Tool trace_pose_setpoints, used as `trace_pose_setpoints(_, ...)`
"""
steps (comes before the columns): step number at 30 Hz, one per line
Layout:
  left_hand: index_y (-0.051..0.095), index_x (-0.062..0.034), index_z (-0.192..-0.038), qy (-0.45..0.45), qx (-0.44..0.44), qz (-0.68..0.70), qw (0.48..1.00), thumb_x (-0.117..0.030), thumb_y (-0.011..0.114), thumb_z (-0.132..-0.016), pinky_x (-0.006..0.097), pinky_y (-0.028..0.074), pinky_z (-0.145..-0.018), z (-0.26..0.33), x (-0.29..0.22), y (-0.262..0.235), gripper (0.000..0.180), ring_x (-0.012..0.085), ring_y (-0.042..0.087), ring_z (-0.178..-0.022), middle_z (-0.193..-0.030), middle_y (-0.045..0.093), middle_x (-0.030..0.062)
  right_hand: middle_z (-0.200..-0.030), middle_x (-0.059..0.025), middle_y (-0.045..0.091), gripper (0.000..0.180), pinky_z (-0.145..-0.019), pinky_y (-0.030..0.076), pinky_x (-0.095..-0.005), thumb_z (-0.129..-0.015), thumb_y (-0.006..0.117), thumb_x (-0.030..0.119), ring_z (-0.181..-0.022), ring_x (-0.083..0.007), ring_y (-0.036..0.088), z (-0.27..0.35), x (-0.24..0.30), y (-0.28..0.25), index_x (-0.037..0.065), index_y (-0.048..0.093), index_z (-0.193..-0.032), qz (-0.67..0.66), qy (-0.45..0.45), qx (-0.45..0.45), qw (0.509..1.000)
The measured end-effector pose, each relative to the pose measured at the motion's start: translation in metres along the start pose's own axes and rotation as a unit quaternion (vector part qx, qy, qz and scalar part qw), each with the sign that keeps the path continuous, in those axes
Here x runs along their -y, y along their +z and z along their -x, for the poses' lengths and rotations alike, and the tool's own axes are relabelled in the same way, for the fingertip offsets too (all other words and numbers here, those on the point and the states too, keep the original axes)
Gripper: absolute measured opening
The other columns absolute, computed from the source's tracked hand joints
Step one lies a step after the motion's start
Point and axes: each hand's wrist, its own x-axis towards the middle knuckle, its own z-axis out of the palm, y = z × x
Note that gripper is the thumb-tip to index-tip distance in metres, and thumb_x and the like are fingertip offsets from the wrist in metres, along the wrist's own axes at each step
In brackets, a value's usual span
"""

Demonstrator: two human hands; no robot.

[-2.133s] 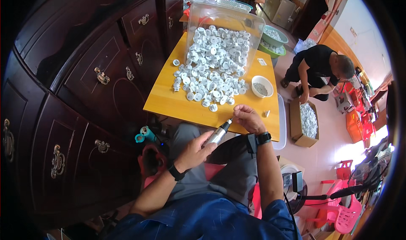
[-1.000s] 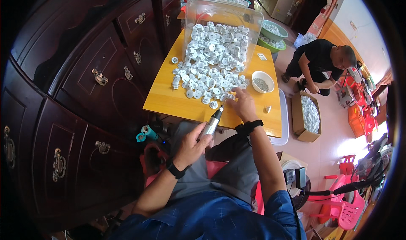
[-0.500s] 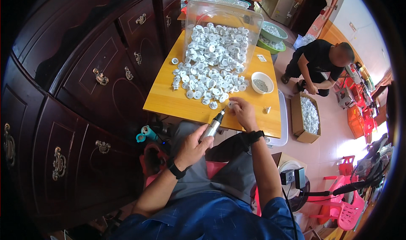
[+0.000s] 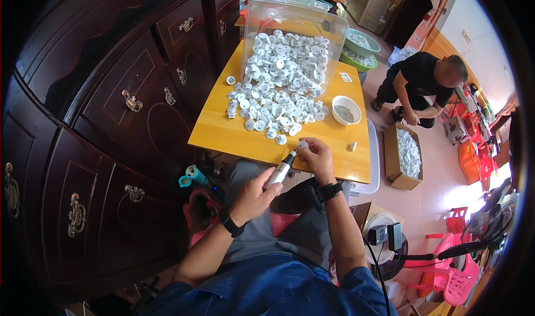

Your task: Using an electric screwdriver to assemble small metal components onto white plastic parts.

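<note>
My left hand [image 4: 251, 199] is wrapped around a silver and black electric screwdriver [image 4: 282, 170], its tip pointing up and to the right. Between the fingers of my right hand [image 4: 319, 160] is a round white plastic part [image 4: 302, 145]. The screwdriver's tip is at this part; whether a screw sits between them is too small to see. Just beyond both hands lies a heap of similar white parts [image 4: 278, 112], spilling from a clear plastic bin [image 4: 298, 14] tipped on its side. A white bowl [image 4: 356, 117] of small grey metal pieces stands right of the heap.
The yellow wooden table [image 4: 223, 133] carries one loose white part [image 4: 352, 146] near its right edge. Dark cabinets [image 4: 111, 132] line the left. A person [image 4: 423, 82] crouches at right by a cardboard box [image 4: 393, 154] of white parts. Another person's hands show at the top.
My right hand has come slightly nearer to me, bringing the white part to the screwdriver's tip. The screwdriver has shifted only a little.
</note>
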Motion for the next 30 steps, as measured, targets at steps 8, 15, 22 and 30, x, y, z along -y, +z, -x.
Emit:
trace_pose_setpoints(8, 0.051, 0.0017, -0.132, -0.025, 0.01, -0.026, 0.999, -0.021, 0.06, -0.095, 0.032, 0.053, -0.07, 0.0, -0.004, -0.002, 0.044, 0.0179, 0.068, -0.078, -0.085, 0.068, 0.0113, -0.08, -0.0013, 0.068, 0.023, -0.058, 0.046, -0.0193, -0.089, 0.068, 0.009, -0.067, -0.0039, 0.058, 0.002, 0.0, 0.004, -0.001, 0.068, -0.109, -0.003, -0.018, -0.013, 1.0)
trace_pose_setpoints(15, 0.051, 0.0017, -0.131, -0.019, 0.012, -0.01, 1.0, -0.019, 0.06, -0.095, 0.031, 0.052, -0.07, 0.0, -0.004, -0.001, 0.042, 0.0171, 0.066, -0.077, -0.084, 0.067, 0.0105, -0.079, 0.0007, 0.067, 0.022, -0.057, 0.045, -0.0185, -0.088, 0.069, 0.007, -0.065, -0.0026, 0.056, 0.002, -0.003, 0.004, 0.0, 0.068, -0.109, -0.001, -0.025, -0.012, 1.0)
trace_pose_setpoints(22, 0.052, 0.0006, -0.131, -0.054, 0.023, 0.007, 0.998, -0.017, 0.058, -0.095, 0.028, 0.05, -0.062, 0.0, -0.007, -0.003, 0.04, 0.0112, 0.06, -0.07, -0.081, 0.064, 0.0045, -0.077, 0.0019, 0.065, 0.021, -0.058, 0.045, -0.0182, -0.087, 0.07, 0.006, -0.066, -0.002, 0.055, 0.002, -0.004, 0.002, 0.001, 0.07, -0.107, 0.004, -0.031, 0.0, 1.0)
trace_pose_setpoints(30, 0.053, -0.0038, -0.131, -0.086, 0.045, 0.055, 0.994, -0.016, 0.052, -0.098, 0.021, 0.046, -0.051, 0.001, -0.013, -0.004, 0.036, 0.0053, 0.054, -0.064, -0.079, 0.061, -0.0015, -0.08, 0.0007, 0.068, 0.021, -0.063, 0.049, -0.0194, -0.086, 0.07, 0.003, -0.07, -0.003, 0.058, 0.004, -0.007, 0.002, 0.0, 0.07, -0.107, 0.047, -0.057, -0.006, 0.997)
